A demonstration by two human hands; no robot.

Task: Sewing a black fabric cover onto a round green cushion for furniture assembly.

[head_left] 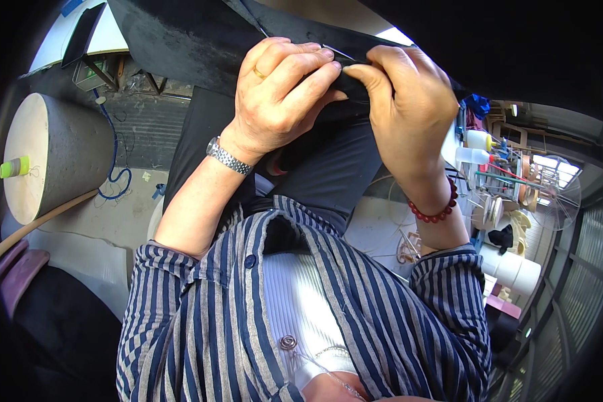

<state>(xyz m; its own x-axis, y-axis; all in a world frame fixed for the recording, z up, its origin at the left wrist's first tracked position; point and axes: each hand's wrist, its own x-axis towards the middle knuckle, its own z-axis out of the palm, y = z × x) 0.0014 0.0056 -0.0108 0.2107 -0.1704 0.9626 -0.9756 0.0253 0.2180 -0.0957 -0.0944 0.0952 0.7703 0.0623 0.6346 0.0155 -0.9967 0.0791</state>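
Note:
A dark, dusty-looking sheet [181,50] spans the top of the view above my lap. My left hand [281,87], with a ring and a metal watch at the wrist, has its fingers bent and pressed on the sheet's edge. Close by on the right, my right hand [412,94] pinches thumb against forefinger at one end of a thin, needle-like metal rod [340,52]. The rod's other end lies by my left fingertips. A second thin strip [256,22] comes down from above to my left knuckles. What lies under the left fingers is hidden.
At the left stands a large pale cylinder [77,151] with a green-yellow spool on its end, beside a blue cord [116,161] and a wooden pole [47,221]. White bottles [472,156], reels [490,213] and a wire fan guard [559,194] crowd the right side.

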